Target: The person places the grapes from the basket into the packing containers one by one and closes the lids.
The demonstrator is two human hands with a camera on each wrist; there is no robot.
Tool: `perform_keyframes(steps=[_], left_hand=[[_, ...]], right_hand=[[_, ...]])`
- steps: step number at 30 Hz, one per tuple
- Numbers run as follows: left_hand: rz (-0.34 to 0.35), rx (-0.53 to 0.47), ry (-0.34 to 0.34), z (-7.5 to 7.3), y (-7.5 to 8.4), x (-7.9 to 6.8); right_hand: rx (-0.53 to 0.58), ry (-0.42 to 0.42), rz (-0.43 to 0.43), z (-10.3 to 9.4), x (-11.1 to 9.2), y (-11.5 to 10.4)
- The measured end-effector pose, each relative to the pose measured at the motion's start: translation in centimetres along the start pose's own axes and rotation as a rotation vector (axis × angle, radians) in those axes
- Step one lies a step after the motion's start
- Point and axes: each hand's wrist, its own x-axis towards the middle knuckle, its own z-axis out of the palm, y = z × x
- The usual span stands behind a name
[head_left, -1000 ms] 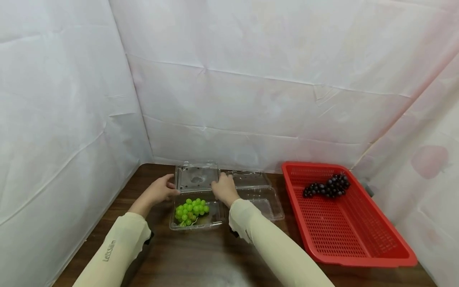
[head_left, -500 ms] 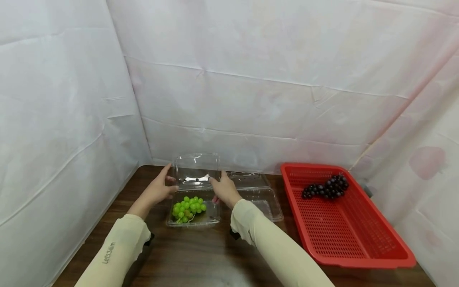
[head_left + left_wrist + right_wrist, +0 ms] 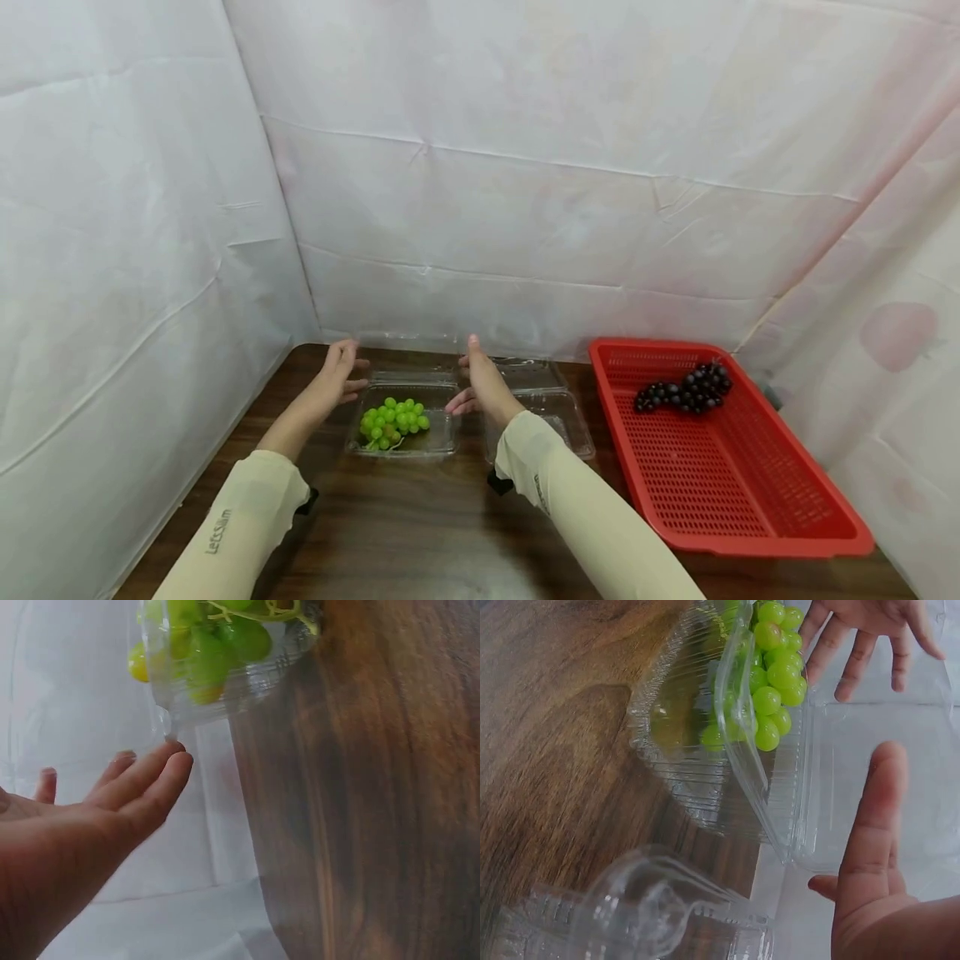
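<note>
A bunch of green grapes [image 3: 393, 423] lies in the base of a clear plastic clamshell box [image 3: 408, 453]. Its see-through lid [image 3: 414, 357] is swung up and back toward the wall. At the left side of the box is my left hand [image 3: 330, 385], fingers extended; in the left wrist view, the fingertips of this hand [image 3: 90, 825] come right up to the box edge. My right hand [image 3: 486, 390] is on the opposite side, thumb up and fingers stretched toward the box. Neither hand grips anything. The right wrist view shows the thumb [image 3: 877, 817] straight beside the lid.
A second clear box [image 3: 576, 421] stands open just right of the first, partly behind my right hand. Farther right, a red plastic basket [image 3: 697, 483] holds a bunch of dark grapes [image 3: 682, 393]. White sheeting [image 3: 480, 208] encloses the brown wooden table [image 3: 420, 533].
The box with the green grapes has shifted away from me, toward the wall. Its lid rose and tipped back. Both hands have come off the lid and spread apart.
</note>
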Motion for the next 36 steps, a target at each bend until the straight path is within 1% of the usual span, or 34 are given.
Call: perform_keyframes(steps=[4,9,12,15,18,20,24,27,30,36], left_hand=[[-0.031,-0.075,-0.025,-0.2,-0.4,-0.3],[-0.042,-0.09,-0.106,-0.7,-0.4,-1.0],[-0.047,-0.126,-0.144,-1.3,-0.5,-1.5],[-0.052,-0.16,-0.165,-1.8,-0.8,-2.1],[-0.064,-0.177,-0.18,-1.9,-1.5,-2.9],[-0.066,-0.169,-0.193,-1.9,-2.0,-3.4],[-0.033,-0.14,-0.215,-1.7,-2.8,-4.0],[-0.011,-0.11,-0.227,-1.6,-3.1,-4.1],[-0.01,-0.09,-0.235,-1.5,-3.2,-4.0],[-0.005,-0.06,-0.197,-1.2,-3.4,-4.1]], right_hand=[[-0.01,-0.008,0.026,0.1,-0.1,0.1],[-0.016,0.017,0.047,0.3,-0.6,0.3],[-0.033,0.031,0.052,0.4,-1.0,0.2],[-0.114,0.051,0.031,0.6,-1.5,0.2],[-0.207,0.064,0.012,0.9,-2.0,0.2],[-0.244,0.055,0.02,1.1,-2.3,0.3],[-0.229,0.014,0.071,1.8,-2.5,0.5],[-0.21,0.006,0.105,2.2,-2.5,1.0],[-0.204,0.013,0.13,2.5,-2.5,1.4],[-0.211,0.029,0.149,2.9,-2.7,1.8]])
